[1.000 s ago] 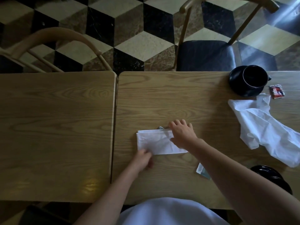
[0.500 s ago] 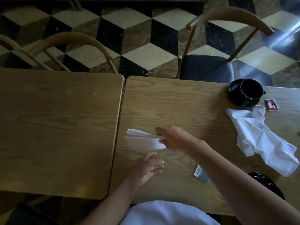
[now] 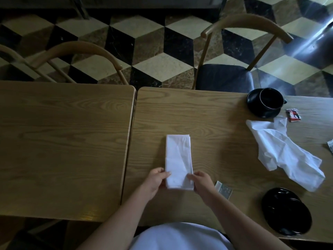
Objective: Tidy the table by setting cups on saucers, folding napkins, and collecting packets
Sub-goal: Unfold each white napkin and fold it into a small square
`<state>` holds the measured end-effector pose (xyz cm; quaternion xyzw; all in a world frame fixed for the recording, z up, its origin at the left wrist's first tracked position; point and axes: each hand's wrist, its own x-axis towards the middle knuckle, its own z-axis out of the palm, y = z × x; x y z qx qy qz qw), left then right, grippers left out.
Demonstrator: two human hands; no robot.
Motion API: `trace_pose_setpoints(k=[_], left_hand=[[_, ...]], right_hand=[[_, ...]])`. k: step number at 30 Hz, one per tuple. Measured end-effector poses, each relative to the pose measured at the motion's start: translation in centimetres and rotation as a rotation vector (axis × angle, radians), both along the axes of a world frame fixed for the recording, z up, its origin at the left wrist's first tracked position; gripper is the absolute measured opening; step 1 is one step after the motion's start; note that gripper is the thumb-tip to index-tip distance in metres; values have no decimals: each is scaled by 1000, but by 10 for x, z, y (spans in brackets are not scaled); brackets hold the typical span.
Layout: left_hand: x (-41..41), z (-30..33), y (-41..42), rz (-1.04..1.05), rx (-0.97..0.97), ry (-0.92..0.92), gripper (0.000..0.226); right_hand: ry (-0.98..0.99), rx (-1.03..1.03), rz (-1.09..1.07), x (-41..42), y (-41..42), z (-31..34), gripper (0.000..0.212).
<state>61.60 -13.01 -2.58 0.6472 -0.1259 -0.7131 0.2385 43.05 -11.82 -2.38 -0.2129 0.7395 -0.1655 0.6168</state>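
Head view: folded napkin (image 3: 178, 159) lengthwise away.

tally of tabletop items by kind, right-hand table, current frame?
Napkins: 2, folded napkin, crumpled napkin
Cups: 1, black cup
Saucers: 2, far saucer, near saucer
Packets: 3, red packet, grey packet, white packet cut off at the frame edge
Total: 8

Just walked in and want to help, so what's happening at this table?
A person is tidying up. Both hands, left hand and right hand, pinch the near corners of a folded white napkin lying flat on the table. A second napkin lies crumpled to the right. One black cup sits on its saucer; packets, like the red packet, are uncollected.
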Motion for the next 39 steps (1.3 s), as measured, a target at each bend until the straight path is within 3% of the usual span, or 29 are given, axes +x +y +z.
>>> trace_pose_setpoints(k=[7, 11, 14, 16, 19, 25, 28, 30, 33, 36, 39], left_hand=[[-5, -12, 27, -65, 52, -212, 11], [-5, -1, 24, -142, -131, -240, 40], [-3, 8, 9, -261, -142, -226, 27], [-2, 14, -5, -186, -81, -218, 15], [-3, 28, -31, 78, 48, -27, 22], [-6, 40, -81, 187, 112, 94, 28], [-11, 37, -103, 152, 174, 43, 27], [-14, 32, -108, 78, 176, -101, 22], [-16, 22, -102, -66, -5, -470, 22], [-18, 20, -81, -410, -355, -760, 11], [-21, 15, -54, -902, -764, -863, 18]], right_hand=[[-67, 137, -46, -4, 20, -10, 2], [-65, 93, 39, -8, 7, 6, 15], [-148, 101, 18, -8, -10, 20, 11], [-232, 119, -54, -7, -24, 29, 11], [-379, 135, -173, -7, -49, 40, 13], [-446, 125, -177, -4, -101, 41, 20], [-421, 117, -143, 1, -123, 36, 20], [-374, 126, -100, 4, -131, 31, 21], [-266, 68, -10, 7, -133, 26, 11], [52, -146, 73, 3, -117, 19, 21], [361, -407, 579, 2, -87, 19, 17]])
